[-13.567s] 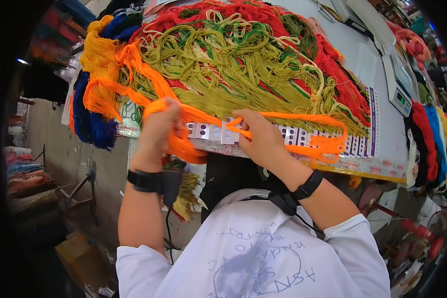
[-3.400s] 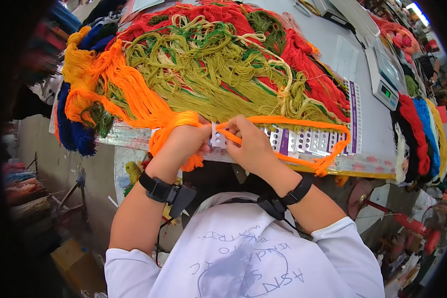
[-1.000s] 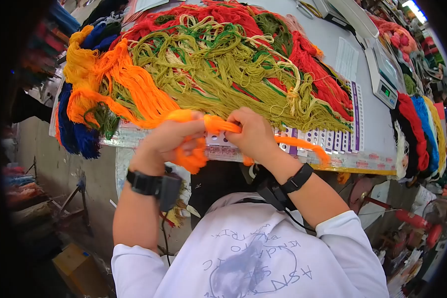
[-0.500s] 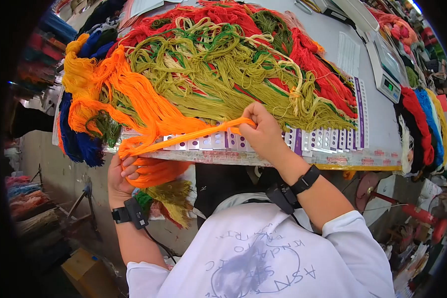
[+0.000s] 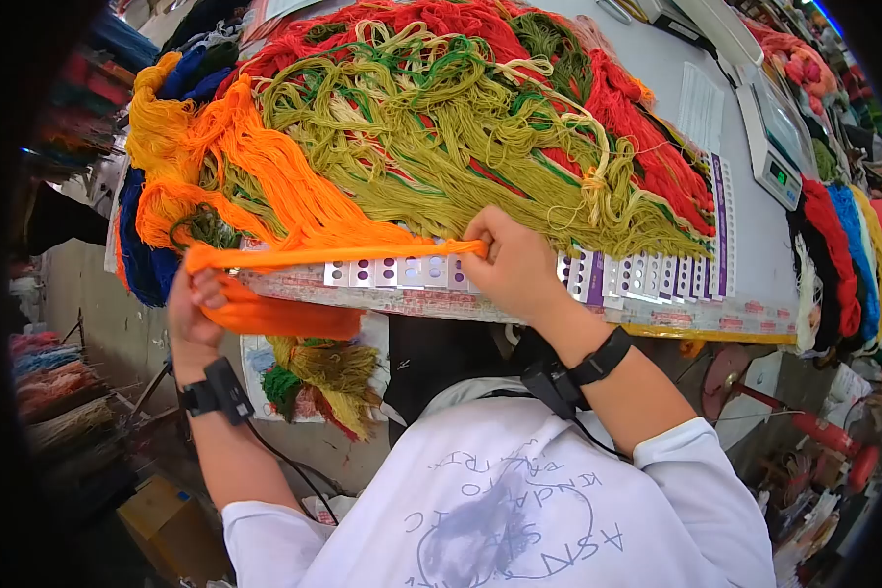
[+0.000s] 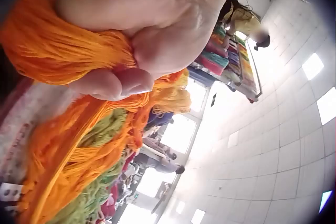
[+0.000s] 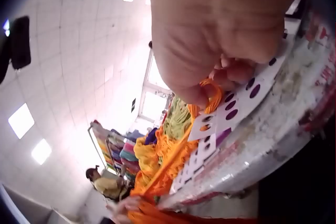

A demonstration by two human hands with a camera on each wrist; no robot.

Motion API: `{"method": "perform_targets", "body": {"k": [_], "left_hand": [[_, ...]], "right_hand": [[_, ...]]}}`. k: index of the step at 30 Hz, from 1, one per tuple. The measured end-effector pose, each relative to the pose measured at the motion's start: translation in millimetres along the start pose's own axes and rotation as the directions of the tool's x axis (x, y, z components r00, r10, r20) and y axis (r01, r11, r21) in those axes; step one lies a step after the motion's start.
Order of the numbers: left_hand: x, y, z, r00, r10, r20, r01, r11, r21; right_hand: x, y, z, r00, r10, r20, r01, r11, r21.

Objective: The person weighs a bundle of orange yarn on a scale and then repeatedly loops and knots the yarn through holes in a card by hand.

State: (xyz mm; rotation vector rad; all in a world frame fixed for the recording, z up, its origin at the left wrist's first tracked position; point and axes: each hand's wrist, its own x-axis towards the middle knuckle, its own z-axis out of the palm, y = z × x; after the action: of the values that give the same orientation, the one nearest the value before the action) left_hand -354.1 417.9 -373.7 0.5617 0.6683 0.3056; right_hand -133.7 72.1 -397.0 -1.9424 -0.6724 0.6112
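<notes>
A skein of orange yarn is stretched nearly level along the table's front edge. My left hand grips its left end, out past the table's corner, and more orange strands hang below that hand. In the left wrist view, curled fingers wrap round the thick orange bundle. The other end is a small loop, which my right hand pinches above the table edge. Under the skein lie white cards with rows of holes. Loose orange hanks lie just behind it.
A large heap of olive yarn with red yarn covers the table. A digital scale stands at the right. Coloured hanks hang off the right edge, and green and olive bundles lie below the front edge.
My left hand has moved away to the left and drawn the orange skein out straight. The right hand stays near its place, holding the other end. Earlier, both hands were close together.
</notes>
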Motion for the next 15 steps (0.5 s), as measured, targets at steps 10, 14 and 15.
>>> {"method": "perform_targets", "body": {"k": [10, 14, 15], "left_hand": [[28, 45, 184, 0.788, 0.616, 0.003, -0.549, 0.701, 0.455], [27, 43, 152, 0.911, 0.318, 0.264, -0.410, 0.610, 0.678], [18, 30, 155, 0.911, 0.314, 0.268, -0.410, 0.603, 0.684]], "right_hand": [[-7, 0, -2, 0.986, -0.136, -0.099, 0.116, 0.976, -0.186], [8, 8, -18, 0.951, 0.153, 0.270, -0.235, 0.923, 0.306], [15, 10, -23, 0.952, 0.151, 0.267, -0.234, 0.920, 0.316]]}}
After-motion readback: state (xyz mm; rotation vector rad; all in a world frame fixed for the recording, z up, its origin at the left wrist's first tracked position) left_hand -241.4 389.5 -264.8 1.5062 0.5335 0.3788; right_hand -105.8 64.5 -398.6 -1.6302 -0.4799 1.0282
